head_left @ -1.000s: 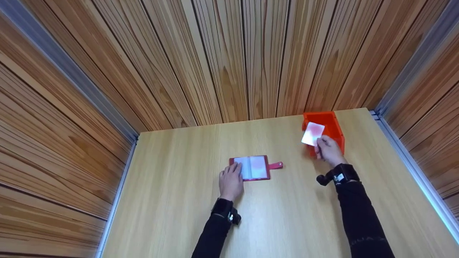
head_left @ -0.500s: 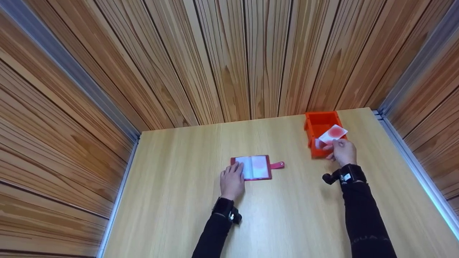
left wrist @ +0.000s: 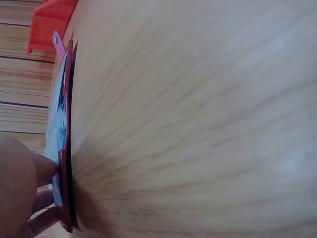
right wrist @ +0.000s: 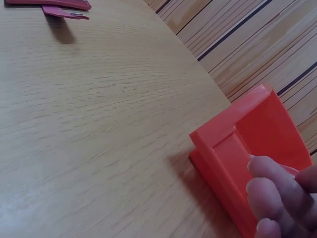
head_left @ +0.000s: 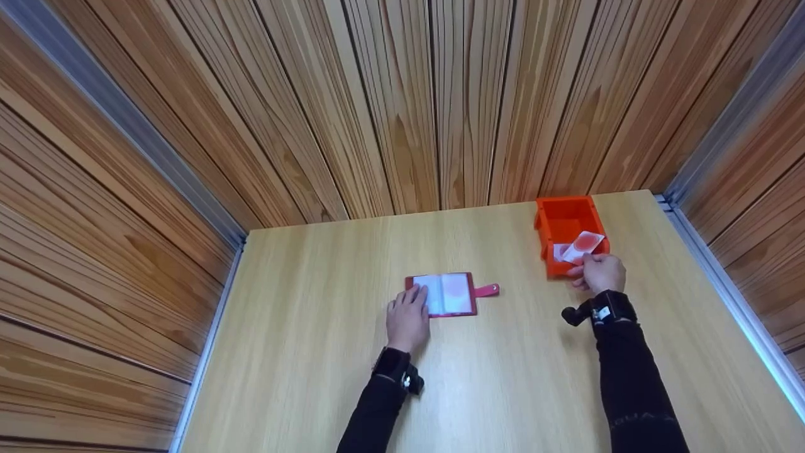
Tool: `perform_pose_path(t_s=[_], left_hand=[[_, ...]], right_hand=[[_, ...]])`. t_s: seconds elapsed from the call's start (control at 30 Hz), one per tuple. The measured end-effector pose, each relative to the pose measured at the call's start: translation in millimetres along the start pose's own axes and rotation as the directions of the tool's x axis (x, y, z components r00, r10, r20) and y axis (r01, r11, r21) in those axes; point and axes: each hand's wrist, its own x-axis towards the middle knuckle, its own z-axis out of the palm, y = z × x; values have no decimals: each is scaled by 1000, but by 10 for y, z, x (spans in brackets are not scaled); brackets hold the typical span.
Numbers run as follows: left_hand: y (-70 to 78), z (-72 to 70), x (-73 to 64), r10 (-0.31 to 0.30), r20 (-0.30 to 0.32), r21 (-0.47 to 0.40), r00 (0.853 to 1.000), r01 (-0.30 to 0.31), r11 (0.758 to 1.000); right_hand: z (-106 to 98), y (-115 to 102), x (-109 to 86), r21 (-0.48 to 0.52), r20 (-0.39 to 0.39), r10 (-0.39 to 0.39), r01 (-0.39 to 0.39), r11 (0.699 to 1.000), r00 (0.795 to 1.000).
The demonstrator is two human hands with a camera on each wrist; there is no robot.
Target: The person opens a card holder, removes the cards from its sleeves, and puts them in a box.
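A red card holder (head_left: 472, 306) lies spread open on the table, its clear sleeves facing up and its snap strap (head_left: 487, 290) pointing right. My left hand (head_left: 406, 319) rests on its left side with the fingers laid over the sleeve. At the back right, my right hand (head_left: 600, 273) pinches a white card with a red round print (head_left: 586, 241), held tilted over the front of an orange bin (head_left: 569, 209). Another pale card (head_left: 559, 252) shows inside the bin. In the right wrist view the curled fingers (right wrist: 265, 196) hide most of the card.
The light wooden table (head_left: 302, 352) carries all of this. Wood-panelled walls (head_left: 402, 126) rise behind it and at both sides. The bin stands close to the back edge, near the right metal rail (head_left: 729, 289).
My right hand has moved right from the bin's left side, then lowered the card toward the bin's front. The left hand has stayed on the card holder.
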Motion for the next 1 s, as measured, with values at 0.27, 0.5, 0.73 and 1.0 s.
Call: perform_pose_path(t_s=[0.27,0.5,0.73,1.0], left_hand=[[-3,-9,-2,-2,-1,-28,1000,2,1000],[-6,14,-11,2,-3,-34,1000,-2,999],[-5,4,4,-6,5,-21,1000,6,1000],[0,18,6,-18,25,-30,1000,19,999]], right_hand=[[70,40,43,-39,-7,20,-20,999,1000],[131,56,51,-57,-26,9,-11,998,1000],[187,70,68,-75,-42,59,-62,995,997],[230,74,37,-154,-79,64,-75,985,995]])
